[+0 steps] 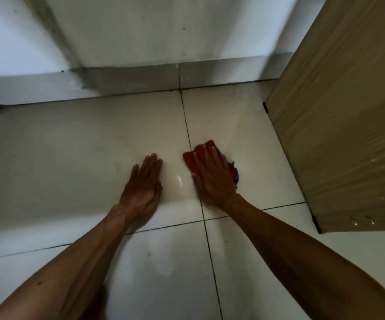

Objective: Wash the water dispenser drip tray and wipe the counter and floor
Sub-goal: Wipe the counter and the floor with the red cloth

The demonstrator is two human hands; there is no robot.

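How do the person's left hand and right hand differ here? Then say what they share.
The left hand rests on bare floor tile; the right hand presses a red cloth. The left hand's fingers lie together; the right hand's spread slightly. Both lie palm down, fingers straight.

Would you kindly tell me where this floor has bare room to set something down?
Widest: the floor left of the left hand, out to the skirting. Also free: the strip beyond both hands, and between the forearms. Tight: between the cloth under the right hand and the cabinet.
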